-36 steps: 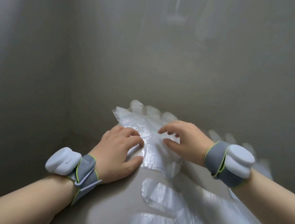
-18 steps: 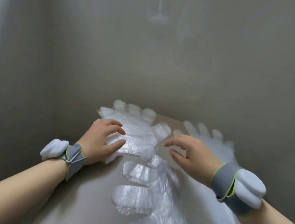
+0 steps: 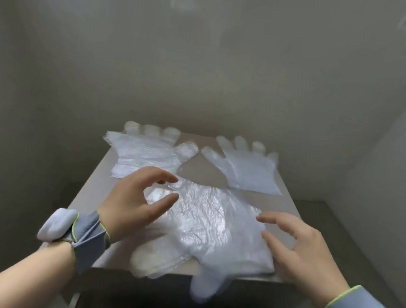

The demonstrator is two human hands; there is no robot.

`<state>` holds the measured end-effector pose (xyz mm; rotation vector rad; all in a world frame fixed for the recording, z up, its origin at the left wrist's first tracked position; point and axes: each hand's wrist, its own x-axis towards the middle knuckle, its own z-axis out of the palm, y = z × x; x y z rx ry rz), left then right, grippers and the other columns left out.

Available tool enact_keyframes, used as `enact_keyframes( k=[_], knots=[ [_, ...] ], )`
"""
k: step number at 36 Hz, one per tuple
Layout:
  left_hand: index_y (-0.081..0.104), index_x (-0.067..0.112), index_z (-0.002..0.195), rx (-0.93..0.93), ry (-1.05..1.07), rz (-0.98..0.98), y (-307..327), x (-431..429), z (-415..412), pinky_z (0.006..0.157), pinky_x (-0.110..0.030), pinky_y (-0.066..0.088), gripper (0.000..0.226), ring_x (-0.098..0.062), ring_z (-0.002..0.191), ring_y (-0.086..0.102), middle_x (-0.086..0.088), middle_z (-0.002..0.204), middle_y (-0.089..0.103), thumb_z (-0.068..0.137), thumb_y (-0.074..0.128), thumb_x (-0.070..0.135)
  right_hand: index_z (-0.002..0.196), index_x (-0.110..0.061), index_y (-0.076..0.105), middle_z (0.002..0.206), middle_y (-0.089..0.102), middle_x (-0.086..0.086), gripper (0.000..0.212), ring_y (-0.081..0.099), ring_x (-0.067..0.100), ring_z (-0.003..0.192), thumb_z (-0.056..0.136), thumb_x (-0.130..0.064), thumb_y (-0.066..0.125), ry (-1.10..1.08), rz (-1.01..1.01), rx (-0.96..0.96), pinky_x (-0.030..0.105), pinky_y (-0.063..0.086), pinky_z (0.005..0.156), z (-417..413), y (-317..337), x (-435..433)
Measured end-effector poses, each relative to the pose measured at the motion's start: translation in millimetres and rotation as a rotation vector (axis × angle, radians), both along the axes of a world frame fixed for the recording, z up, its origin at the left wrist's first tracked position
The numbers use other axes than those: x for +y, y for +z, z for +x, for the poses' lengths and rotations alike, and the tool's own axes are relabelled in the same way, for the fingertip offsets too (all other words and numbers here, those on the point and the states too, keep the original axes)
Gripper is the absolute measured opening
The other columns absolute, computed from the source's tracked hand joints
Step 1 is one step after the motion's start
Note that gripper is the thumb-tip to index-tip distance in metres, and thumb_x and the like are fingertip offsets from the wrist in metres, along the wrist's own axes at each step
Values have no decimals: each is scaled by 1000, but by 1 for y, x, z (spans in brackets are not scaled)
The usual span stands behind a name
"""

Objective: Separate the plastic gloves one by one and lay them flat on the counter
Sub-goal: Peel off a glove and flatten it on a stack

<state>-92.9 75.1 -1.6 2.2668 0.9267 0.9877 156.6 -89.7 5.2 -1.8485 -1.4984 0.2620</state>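
A stack of clear plastic gloves (image 3: 210, 225) lies on the near part of the grey counter (image 3: 203, 171), its fingers hanging over the front edge. Two single gloves lie flat at the back: one at the far left (image 3: 148, 154), one at the far right (image 3: 247, 167). My left hand (image 3: 134, 202) hovers over the stack's left edge, thumb and fingers curved apart with nothing between them. My right hand (image 3: 304, 251) is at the stack's right edge, fingers spread and relaxed; whether it touches the plastic I cannot tell.
The counter is a small grey top set in a corner, with walls close behind and at both sides. Its front edge (image 3: 118, 268) drops to a dark gap below. Both wrists wear grey bands with white pods.
Both hands have drawn back from the far left glove toward the near stack. The view has tipped down and back, so the whole counter and the far right glove now show.
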Motion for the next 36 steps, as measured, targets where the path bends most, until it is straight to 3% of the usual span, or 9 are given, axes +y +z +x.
enact_keyframes(
  k=[5,11,17,22,25,29,34,36],
  knots=[
    [66,28,106,-24,-26,-23,-6,-55,35,85,-12,43,43,3,99,57,21,102,63,73,58,56,87,-38,70,98,67,-24,27,57,0,101,83,-12,67,-165,59,275,12,43,74,8,-17,-33],
    [63,26,116,100,-69,25,-19,-95,68,92,-5,33,55,3,107,52,16,113,59,75,55,63,86,-35,72,97,69,-15,26,61,6,98,82,-9,67,-223,125,377,5,46,71,24,-27,-57],
    [60,23,125,282,10,66,-29,-97,87,89,-17,32,71,-10,110,53,10,119,58,75,41,68,89,-38,72,94,70,-16,30,64,4,91,83,-9,67,-199,138,461,13,50,76,27,-37,-69],
    [68,22,114,321,56,56,-34,-96,87,78,-13,33,49,-11,99,56,12,107,62,79,53,53,86,-34,73,87,71,-14,27,64,6,82,82,-8,68,-203,144,471,17,51,73,26,-43,-73],
    [71,26,103,270,60,38,-31,-97,86,80,-9,34,48,-5,93,56,18,99,62,78,47,60,87,-34,73,88,71,-15,27,65,4,84,82,-8,68,-197,152,487,15,51,74,25,-43,-73],
    [73,28,88,204,74,28,-24,-97,88,78,-22,47,41,-2,84,59,18,86,66,78,45,57,89,-33,73,91,71,-15,25,65,3,89,82,-9,68,-191,149,488,16,51,79,27,-43,-75],
    [72,24,80,79,135,-52,-15,-95,90,73,-8,41,8,-1,82,60,18,78,66,83,69,31,89,-32,73,91,71,-15,25,65,4,90,83,-9,67,-188,153,464,18,52,80,29,-43,-78],
    [72,23,81,68,145,-73,-12,-93,88,70,-13,43,7,-2,78,62,14,77,68,86,67,25,89,-33,73,91,71,-16,25,65,4,89,82,-9,67,-184,148,451,18,52,80,29,-43,-78]
  ],
)
